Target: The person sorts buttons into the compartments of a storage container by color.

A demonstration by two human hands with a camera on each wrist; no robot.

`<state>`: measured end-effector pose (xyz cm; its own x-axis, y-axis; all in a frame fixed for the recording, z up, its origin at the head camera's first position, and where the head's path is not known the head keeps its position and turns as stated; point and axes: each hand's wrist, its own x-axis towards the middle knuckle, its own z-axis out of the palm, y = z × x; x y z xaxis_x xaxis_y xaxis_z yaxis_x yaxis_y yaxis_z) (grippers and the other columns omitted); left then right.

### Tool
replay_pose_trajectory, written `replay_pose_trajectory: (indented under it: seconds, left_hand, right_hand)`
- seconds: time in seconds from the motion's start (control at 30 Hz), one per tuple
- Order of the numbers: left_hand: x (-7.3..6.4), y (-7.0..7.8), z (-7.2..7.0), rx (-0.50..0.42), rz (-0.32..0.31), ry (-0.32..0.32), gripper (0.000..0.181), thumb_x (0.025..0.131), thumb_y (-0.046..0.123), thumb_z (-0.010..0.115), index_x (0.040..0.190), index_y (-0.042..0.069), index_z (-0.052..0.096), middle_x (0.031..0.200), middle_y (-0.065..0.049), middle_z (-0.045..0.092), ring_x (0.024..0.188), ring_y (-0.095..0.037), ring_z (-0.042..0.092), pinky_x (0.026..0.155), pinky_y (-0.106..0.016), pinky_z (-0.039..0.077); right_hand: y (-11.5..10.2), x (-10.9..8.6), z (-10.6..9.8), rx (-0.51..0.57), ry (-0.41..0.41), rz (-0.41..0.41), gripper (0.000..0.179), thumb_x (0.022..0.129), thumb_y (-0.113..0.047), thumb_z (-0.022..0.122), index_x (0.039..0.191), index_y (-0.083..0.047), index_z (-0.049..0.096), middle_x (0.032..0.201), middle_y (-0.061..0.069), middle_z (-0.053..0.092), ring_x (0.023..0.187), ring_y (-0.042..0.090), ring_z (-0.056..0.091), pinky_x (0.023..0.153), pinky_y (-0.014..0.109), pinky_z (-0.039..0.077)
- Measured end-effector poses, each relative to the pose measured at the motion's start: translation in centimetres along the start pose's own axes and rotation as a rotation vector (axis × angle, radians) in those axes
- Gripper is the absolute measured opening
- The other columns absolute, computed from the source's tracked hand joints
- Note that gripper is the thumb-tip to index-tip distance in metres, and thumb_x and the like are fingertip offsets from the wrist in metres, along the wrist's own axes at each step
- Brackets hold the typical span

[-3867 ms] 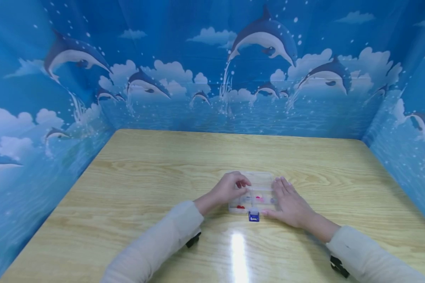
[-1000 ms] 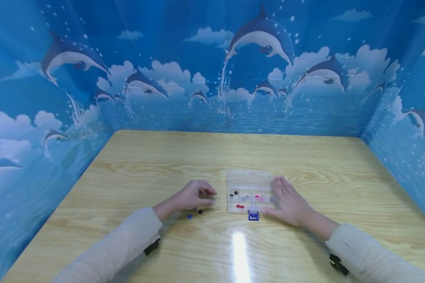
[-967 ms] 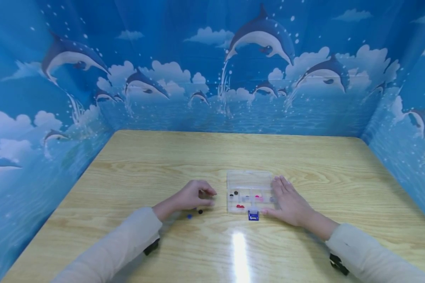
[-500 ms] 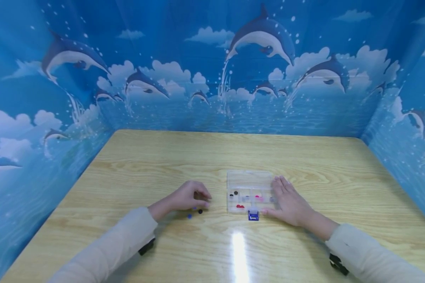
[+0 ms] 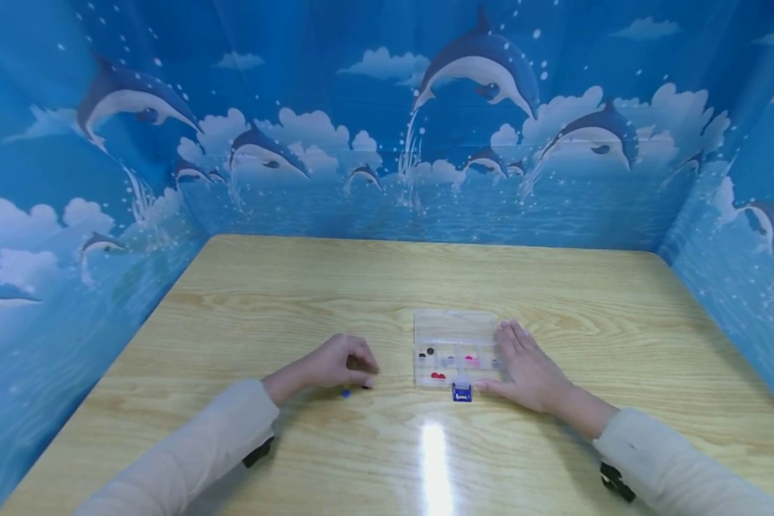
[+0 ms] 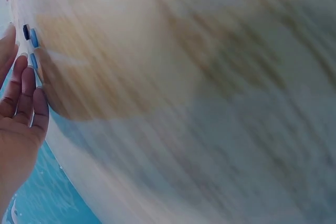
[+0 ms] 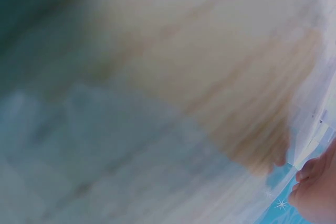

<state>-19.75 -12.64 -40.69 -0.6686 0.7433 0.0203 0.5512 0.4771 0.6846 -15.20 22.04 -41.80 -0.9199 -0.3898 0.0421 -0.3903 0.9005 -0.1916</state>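
In the head view my left hand (image 5: 338, 360) is low over the table, thumb and fingers parted, above a small black disc (image 5: 366, 388) and a small blue disc (image 5: 345, 393). The left wrist view shows the black disc (image 6: 26, 31) and two blue discs (image 6: 34, 38) just beyond the fingertips; nothing is seen between them. My right hand (image 5: 532, 373) lies with straight fingers against the right side of a clear compartment box (image 5: 419, 381). Black discs (image 5: 430, 351) sit in its back left compartment, red pieces (image 5: 438, 375) in front, pink ones (image 5: 471, 360) to the right.
The box's clear lid (image 5: 454, 327) lies folded back behind it. A dark blue clasp (image 5: 461, 393) sticks out at its front. The wooden table (image 5: 297, 287) is bordered by a dolphin-print curtain (image 5: 309, 193).
My left hand has left the box, moved left and then lowered over the loose discs, its fingertips now partly covering the black one. Black discs are now visible in the box. My right hand has stayed still.
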Motion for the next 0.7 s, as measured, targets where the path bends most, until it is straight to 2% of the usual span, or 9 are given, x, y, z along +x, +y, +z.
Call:
replay_pose_trajectory:
  seconds: [0.37, 0.53, 0.7]
  left_hand:
    - [-0.79, 0.00, -0.21, 0.010, -0.030, -0.022, 0.016, 0.076, 0.015, 0.074, 0.089, 0.006, 0.071, 0.087, -0.001, 0.062, 0.080, -0.005, 0.054, 0.073, -0.018, 0.049]
    - [-0.87, 0.09, -0.11, 0.010, -0.066, -0.024, 0.015, 0.076, 0.014, 0.074, 0.089, 0.007, 0.072, 0.087, 0.001, 0.061, 0.081, -0.005, 0.054, 0.074, -0.017, 0.048]
    - [-0.90, 0.05, 0.04, 0.014, -0.053, -0.022, 0.012, 0.075, 0.012, 0.074, 0.086, 0.008, 0.072, 0.087, 0.000, 0.061, 0.081, -0.006, 0.054, 0.074, -0.018, 0.048]
  right_hand:
    - [0.14, 0.01, 0.14, 0.012, 0.000, 0.004, 0.096, 0.084, -0.059, 0.052, 0.139, 0.014, 0.023, 0.147, 0.032, 0.021, 0.138, 0.046, 0.015, 0.111, 0.054, 0.019]
    - [0.20, 0.07, 0.17, 0.018, -0.011, 0.008, 0.097, 0.084, -0.059, 0.053, 0.139, 0.014, 0.022, 0.148, 0.032, 0.019, 0.138, 0.046, 0.014, 0.111, 0.054, 0.018]
    - [0.22, 0.09, 0.19, 0.023, -0.018, 0.010, 0.098, 0.083, -0.060, 0.053, 0.140, 0.014, 0.021, 0.148, 0.032, 0.018, 0.138, 0.046, 0.013, 0.111, 0.054, 0.017]
